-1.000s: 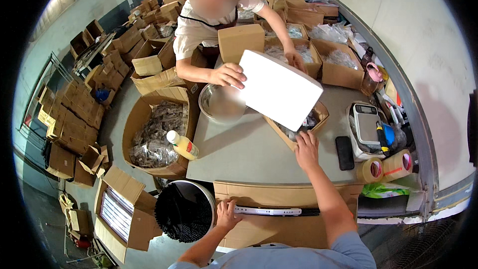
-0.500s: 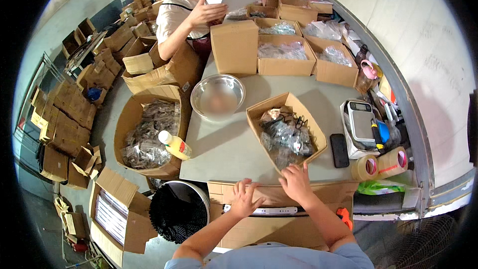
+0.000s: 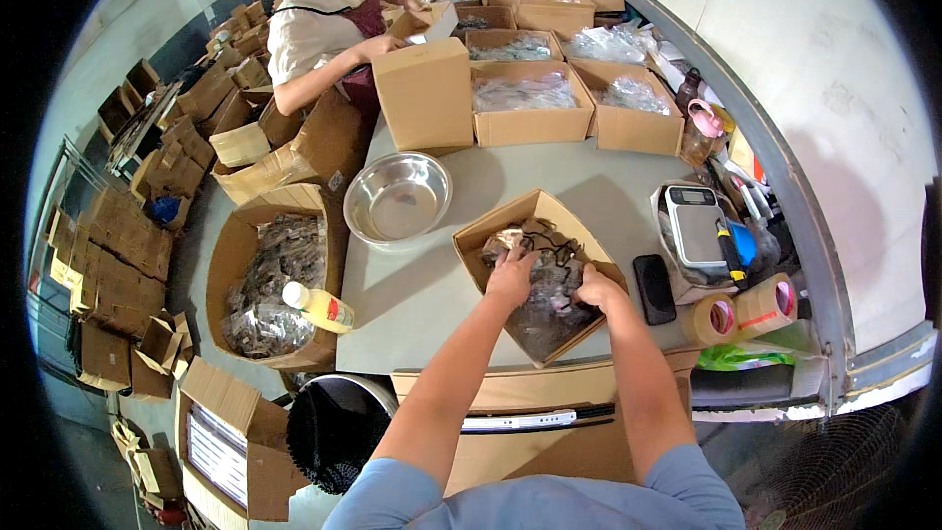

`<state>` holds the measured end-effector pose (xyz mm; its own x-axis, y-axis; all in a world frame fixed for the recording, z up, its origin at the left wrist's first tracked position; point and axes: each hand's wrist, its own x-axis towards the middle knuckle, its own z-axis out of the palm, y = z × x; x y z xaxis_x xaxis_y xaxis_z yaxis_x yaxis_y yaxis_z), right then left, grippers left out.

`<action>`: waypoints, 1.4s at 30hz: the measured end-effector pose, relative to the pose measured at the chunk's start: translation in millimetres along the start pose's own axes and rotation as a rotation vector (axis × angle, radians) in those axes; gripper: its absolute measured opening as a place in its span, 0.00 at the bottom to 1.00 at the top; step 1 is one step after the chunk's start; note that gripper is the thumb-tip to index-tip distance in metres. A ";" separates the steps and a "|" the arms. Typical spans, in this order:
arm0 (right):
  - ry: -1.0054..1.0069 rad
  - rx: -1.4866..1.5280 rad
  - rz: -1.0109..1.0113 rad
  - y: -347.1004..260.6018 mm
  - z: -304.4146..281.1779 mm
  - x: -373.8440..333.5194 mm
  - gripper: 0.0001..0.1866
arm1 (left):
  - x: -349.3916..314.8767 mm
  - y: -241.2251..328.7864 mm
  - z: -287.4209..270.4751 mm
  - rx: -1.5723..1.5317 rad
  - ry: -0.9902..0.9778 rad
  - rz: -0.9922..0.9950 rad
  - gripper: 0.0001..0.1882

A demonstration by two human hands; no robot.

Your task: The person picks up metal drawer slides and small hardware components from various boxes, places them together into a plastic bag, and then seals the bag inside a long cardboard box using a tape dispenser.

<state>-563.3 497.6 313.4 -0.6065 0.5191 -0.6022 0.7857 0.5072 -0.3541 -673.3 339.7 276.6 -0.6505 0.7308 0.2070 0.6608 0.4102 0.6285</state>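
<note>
Both my hands are inside an open cardboard box on the grey table. My left hand lies on the contents at the left side, its fingers apart and touching the clear plastic bags and black cords. At the box's right side my right hand has its fingers bent in against the bags. What those fingers hold, if anything, is hidden. Just in front of the box, a long white-and-black rail lies on flat cardboard below my forearms.
A steel bowl and a yellow bottle stand left of the box. On the right are a phone, a scale and tape rolls. Bag-filled boxes line the back, where a co-worker stands.
My hands have moved forward from the table's front edge into the cardboard box. The co-worker has lowered the white box behind a cardboard box. My view has shifted slightly.
</note>
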 end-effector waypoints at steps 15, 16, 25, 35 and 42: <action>0.611 0.361 -0.515 54.6 -36.4 -157.7 0.27 | -3.5 45.2 -39.8 -0.103 0.447 0.171 0.23; 0.607 0.367 -0.491 75.7 -27.7 -166.7 0.27 | -7.6 50.7 -47.9 -0.284 0.338 -0.052 0.23; -0.221 0.728 -0.263 207.1 129.2 -181.3 0.27 | -99.1 103.0 -80.9 -1.658 -0.258 -0.408 0.23; -0.294 1.344 -0.584 190.4 148.5 -204.0 0.33 | -202.0 143.0 22.2 -1.438 -0.882 -0.644 0.22; -0.123 1.539 -0.036 236.4 129.8 -221.4 0.17 | -141.4 190.3 28.6 -0.295 -0.358 0.285 0.18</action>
<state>-227.4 413.2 270.2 -0.6743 0.4252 -0.6037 0.1799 -0.6983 -0.6928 -444.8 330.1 345.5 -0.2584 0.9519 0.1643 0.6258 0.0354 0.7792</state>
